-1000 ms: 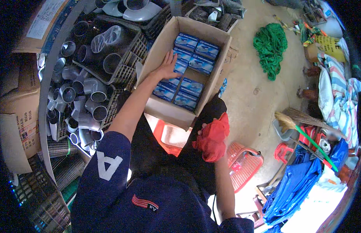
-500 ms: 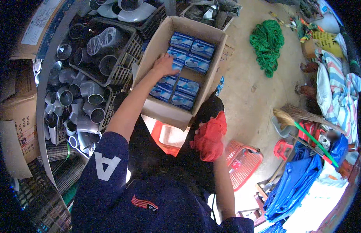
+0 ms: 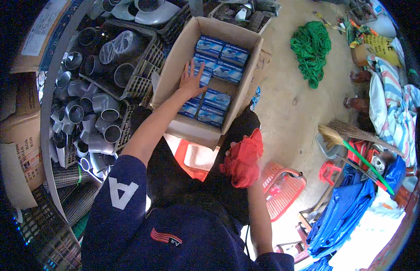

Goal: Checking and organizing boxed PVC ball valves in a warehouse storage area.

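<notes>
An open cardboard carton (image 3: 177, 50) tilts in front of me, holding several small blue-and-white boxes (image 3: 228, 71) packed in two columns. My left hand (image 3: 190, 85) lies over the left column with its fingers spread and nothing in its grasp. It partly covers the boxes beneath it. A gap shows in the right column, where the carton's bare bottom is visible. Below the carton's right corner, my right hand (image 3: 232, 146) grips a bunched red cloth (image 3: 244, 161), which hides most of the hand.
Black crates (image 3: 140, 72) of grey pipe fittings (image 3: 101, 106) stand at the left, beside cardboard boxes (image 3: 22, 151). A red basket (image 3: 287, 192) sits on the floor at the right. Farther off are green netting (image 3: 309, 54), a broom (image 3: 332, 135), blue sheeting (image 3: 343, 214) and striped sacks (image 3: 386, 104).
My left hand has spread its fingers and shifted slightly within the carton, over the left column. The red cloth stays in my right hand, nearly in place.
</notes>
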{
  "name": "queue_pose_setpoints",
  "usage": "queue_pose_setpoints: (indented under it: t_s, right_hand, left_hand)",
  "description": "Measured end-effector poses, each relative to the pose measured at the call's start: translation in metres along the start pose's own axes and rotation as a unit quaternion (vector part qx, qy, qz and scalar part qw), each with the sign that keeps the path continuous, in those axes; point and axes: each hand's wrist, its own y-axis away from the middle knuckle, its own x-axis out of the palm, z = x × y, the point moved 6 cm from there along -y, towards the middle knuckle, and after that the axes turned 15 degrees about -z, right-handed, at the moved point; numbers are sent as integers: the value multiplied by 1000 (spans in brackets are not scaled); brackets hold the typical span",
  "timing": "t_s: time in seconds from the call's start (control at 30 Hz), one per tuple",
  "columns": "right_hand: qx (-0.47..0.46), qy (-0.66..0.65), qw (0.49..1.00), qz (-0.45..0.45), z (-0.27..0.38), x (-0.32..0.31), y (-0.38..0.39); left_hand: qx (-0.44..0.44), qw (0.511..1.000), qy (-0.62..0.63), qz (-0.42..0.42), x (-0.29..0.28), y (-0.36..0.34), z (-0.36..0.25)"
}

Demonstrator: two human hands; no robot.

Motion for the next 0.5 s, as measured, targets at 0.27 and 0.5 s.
queue_pose_setpoints:
  t_s: [0.27,0.5]
  right_hand:
    - [-2,14,1000,3,-5,13,7]
    - [-2,38,997,65,-11,23,7]
  left_hand:
    - [-33,981,10,190,33,10,22]
    - [36,926,-81,368,49,38,57]
